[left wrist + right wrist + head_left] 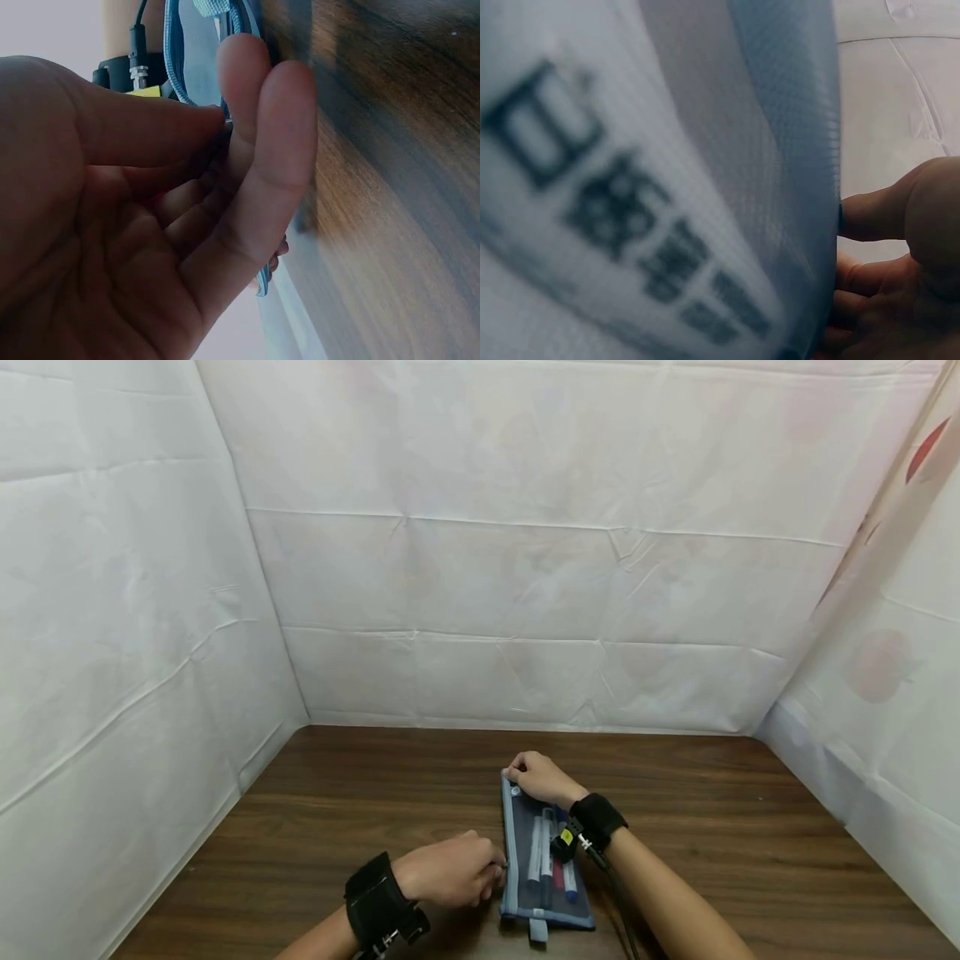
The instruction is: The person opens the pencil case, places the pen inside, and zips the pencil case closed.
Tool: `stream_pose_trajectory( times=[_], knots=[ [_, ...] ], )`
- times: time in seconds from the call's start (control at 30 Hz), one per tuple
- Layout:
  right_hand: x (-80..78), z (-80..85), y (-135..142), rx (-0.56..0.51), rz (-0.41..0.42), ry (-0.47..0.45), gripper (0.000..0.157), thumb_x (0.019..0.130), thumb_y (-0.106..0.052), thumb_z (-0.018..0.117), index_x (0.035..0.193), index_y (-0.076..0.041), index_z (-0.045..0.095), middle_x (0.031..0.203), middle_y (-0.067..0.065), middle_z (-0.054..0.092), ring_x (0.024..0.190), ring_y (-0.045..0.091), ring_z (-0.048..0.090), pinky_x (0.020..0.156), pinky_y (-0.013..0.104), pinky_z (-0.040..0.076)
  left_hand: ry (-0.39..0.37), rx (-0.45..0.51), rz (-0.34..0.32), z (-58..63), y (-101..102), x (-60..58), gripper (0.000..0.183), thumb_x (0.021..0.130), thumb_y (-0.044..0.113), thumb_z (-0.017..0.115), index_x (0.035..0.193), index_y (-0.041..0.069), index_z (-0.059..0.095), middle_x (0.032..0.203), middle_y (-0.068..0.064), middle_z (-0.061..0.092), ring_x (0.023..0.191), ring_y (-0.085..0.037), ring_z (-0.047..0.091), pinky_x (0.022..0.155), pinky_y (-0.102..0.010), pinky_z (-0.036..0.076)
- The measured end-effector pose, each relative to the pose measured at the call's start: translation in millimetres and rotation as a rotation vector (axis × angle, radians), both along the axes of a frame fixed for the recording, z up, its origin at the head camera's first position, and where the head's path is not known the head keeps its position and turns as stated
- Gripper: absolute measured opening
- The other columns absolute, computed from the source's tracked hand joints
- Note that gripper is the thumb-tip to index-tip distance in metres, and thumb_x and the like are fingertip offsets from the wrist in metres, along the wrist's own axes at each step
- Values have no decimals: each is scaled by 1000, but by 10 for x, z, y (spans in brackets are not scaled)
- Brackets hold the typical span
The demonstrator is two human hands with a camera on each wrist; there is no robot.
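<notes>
A blue-edged mesh zip pouch (523, 814) stands on the table with several whiteboard markers (546, 860) showing through its mesh. Its light blue zipper (511, 843) runs along the left side, and a fabric tab (537, 930) sticks out at the near end. My right hand (547, 778) grips the far corner of the pouch. Beside the zipper, my left hand (453, 868) pinches a small dark zipper pull (227, 126) between thumb and index finger, mostly hidden by the fingers. In the right wrist view, the mesh and a printed marker (630, 202) fill the left side.
The brown wooden table (360, 793) is bounded by white sheets (480, 685) at the back and both sides. Black camera straps (378, 902) circle both wrists, and a cable (618, 893) trails along the right forearm.
</notes>
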State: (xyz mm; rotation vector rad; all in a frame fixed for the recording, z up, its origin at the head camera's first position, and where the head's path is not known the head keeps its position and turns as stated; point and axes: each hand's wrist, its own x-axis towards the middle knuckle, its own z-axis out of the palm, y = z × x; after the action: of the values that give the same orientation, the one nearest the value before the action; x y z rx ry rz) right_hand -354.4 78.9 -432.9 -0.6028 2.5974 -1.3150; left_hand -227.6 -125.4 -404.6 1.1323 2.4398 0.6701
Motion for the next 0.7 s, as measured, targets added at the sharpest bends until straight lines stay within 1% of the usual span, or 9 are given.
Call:
stream_pose_trajectory(
  times=[0.17,0.3,0.37,0.47,0.53,0.7],
  knots=[
    [-4,0,-9,-2,4,3,18,102,-18,52,94,-4,60,78,6,50,61,16,42,61,30,36,44,-25,-63,42,3,25,27,103,9,46,88,13,68,65,14,59,51,5,53,50,-16,48],
    [-8,-6,-11,-8,0,3,18,102,-19,53,94,-4,59,77,6,50,61,16,42,60,30,36,54,-27,-97,54,3,37,27,103,10,46,89,14,69,66,15,59,52,6,53,50,-15,48],
    [-8,-9,-11,-10,2,3,19,102,-19,53,93,-4,59,77,6,50,61,16,42,60,30,36,58,-23,-105,56,1,41,27,104,10,46,90,13,69,66,14,59,51,6,53,52,-14,48],
    [-1,-7,-10,-11,9,2,19,102,-19,52,93,-3,59,77,5,49,60,16,41,60,30,36,55,-25,-109,65,-1,55,28,103,9,45,90,13,69,65,15,58,51,7,51,50,-14,47],
    [5,-4,-10,-10,13,2,19,102,-19,52,93,-3,59,76,5,49,60,16,41,60,30,35,40,-41,-110,86,-2,74,28,103,9,45,90,13,69,64,15,57,50,6,49,49,-15,46],
    [12,4,-9,-5,18,5,20,102,-19,52,93,-3,59,74,4,47,57,15,39,58,29,35,-48,-109,-126,157,13,137,26,103,10,46,95,13,71,64,14,59,49,5,50,46,-16,45]
  ],
)
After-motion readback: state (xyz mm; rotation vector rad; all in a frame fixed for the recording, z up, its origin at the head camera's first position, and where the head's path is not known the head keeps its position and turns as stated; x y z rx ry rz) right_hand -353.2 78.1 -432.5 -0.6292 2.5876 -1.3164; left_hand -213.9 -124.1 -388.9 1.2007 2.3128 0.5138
